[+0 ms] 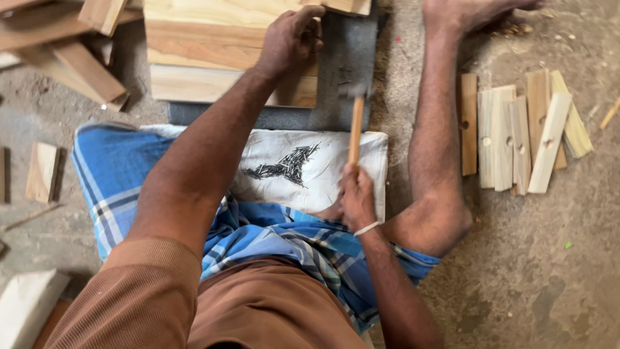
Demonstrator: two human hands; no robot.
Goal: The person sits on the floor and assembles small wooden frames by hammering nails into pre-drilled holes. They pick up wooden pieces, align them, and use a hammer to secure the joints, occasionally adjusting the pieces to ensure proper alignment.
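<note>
The right hand (pixel 357 197) is gripping a hammer (pixel 356 123) at centre frame; the left hand's (pixel 290 39) fingers are curling on the wooden boards (pixel 213 45) up top. A glancing blow could be hitting those fingers.

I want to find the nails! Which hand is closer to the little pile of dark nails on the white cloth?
Right. The right hand, gripping the wooden hammer handle, is just beside the pile of dark nails. The left hand rests farther up on the pale wooden boards.
</note>
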